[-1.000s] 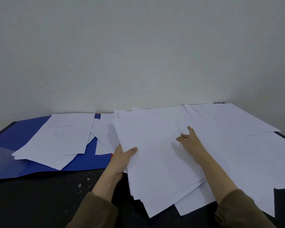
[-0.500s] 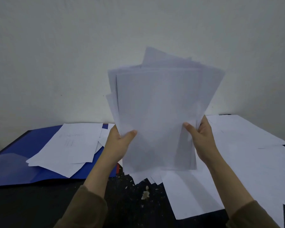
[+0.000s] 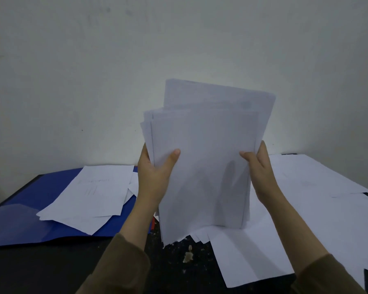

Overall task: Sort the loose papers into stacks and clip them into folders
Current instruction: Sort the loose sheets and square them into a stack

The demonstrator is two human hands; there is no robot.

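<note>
Loose white paper sheaf (image 3: 202,166) standing upright between hands, bottom edge meeting black tabletop (image 3: 51,268) and flat white sheets (image 3: 306,219). Left hand (image 3: 155,179) gripping left edge, thumb in front; right hand (image 3: 261,177) gripping right edge. Top edges sitting uneven. Advice: loosen grip, tap bottom edge down until corners are lining up. Open blue plastic folder (image 3: 19,219) lying left, holding more white pages (image 3: 89,198).

Both forearms in olive-brown fabric sleeves (image 3: 123,264) are reaching forward and up. The left hand (image 3: 154,177) is gripping the left edge of an upright sheaf of white paper sheets (image 3: 202,166), thumb across the front; the right hand (image 3: 260,177) is gripping the right edge likewise.
</note>
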